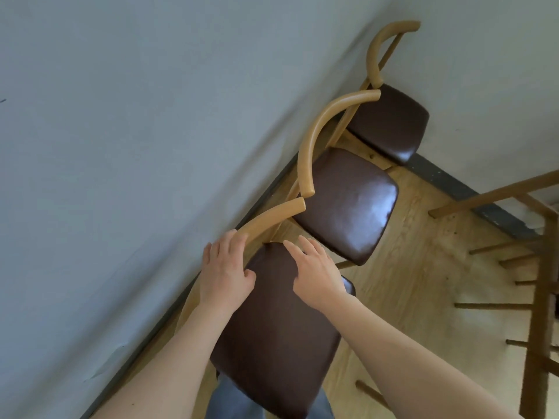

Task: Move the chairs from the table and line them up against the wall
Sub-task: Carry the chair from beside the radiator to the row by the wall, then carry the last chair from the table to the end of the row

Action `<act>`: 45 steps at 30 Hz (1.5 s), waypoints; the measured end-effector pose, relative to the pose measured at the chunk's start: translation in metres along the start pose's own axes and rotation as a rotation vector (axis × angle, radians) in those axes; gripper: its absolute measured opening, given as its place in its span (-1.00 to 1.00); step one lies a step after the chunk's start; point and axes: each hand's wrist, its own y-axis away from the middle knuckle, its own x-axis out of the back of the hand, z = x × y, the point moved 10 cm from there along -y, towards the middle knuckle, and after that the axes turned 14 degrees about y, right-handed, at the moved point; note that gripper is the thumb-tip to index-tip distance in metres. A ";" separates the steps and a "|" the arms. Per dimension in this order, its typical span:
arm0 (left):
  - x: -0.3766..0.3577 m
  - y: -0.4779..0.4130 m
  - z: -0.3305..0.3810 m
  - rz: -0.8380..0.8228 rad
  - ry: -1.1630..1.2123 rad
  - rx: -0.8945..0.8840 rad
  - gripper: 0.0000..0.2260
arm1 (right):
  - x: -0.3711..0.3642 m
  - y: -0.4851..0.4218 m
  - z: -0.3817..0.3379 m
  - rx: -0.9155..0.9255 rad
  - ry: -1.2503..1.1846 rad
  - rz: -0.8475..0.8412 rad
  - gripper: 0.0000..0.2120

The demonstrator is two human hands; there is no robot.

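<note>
Three wooden chairs with dark brown padded seats stand in a row along the grey wall (121,146). The nearest chair (278,337) is right below me, the middle chair (348,204) is beyond it, and the far chair (390,122) sits in the corner. My left hand (225,272) lies over the curved wooden backrest (272,219) of the nearest chair, fingers spread and resting on the rail. My right hand (317,273) hovers over the back of that seat with fingers apart, holding nothing.
A dark skirting strip (453,182) runs along the foot of both walls. A wooden rack with pegs and rails (535,297) stands at the right. Light wood floor (408,267) lies between the chairs and the rack.
</note>
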 end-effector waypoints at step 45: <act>-0.274 0.569 0.650 -0.540 -0.067 -1.124 -0.61 | -0.147 0.783 0.440 -1.129 -0.445 0.572 -0.47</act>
